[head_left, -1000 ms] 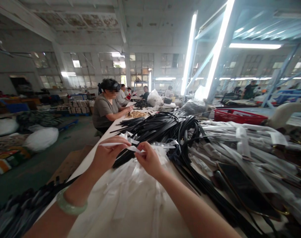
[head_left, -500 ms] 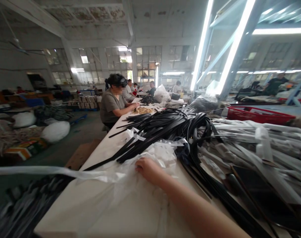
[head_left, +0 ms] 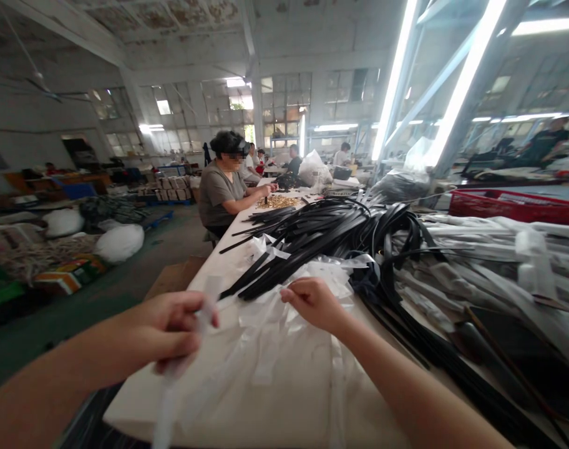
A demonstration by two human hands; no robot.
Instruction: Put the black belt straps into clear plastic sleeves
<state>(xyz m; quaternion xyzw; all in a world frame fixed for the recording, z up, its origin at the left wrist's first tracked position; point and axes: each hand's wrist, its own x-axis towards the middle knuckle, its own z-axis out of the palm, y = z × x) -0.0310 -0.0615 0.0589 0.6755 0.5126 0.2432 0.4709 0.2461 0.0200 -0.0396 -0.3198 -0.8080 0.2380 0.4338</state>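
My left hand [head_left: 176, 330] is closed around a narrow, translucent white plastic sleeve [head_left: 165, 411], held over the table's left edge; one end pokes up above the fingers and the rest hangs down. My right hand [head_left: 315, 302] has its fingers curled in a pinch at the pile of clear plastic sleeves [head_left: 266, 349] on the white table [head_left: 209, 399]. A thin plastic piece seems to run from its fingertips, partly hidden by the hand. Just beyond lies a heap of long black straps [head_left: 303, 240], perhaps belts.
White-wrapped strips [head_left: 481, 249] pile up at right, beside a dark flat object [head_left: 513, 349]. Behind them is a red crate [head_left: 513, 206]. A co-worker [head_left: 226, 187] sits at the table's left side by small gold-coloured pieces [head_left: 277, 202]. White sacks [head_left: 120, 242] lie on the floor.
My left hand has come into view from the left, gripping a plastic sleeve. My right hand has curled its fingers tighter over the pile. The view has shifted slightly left.
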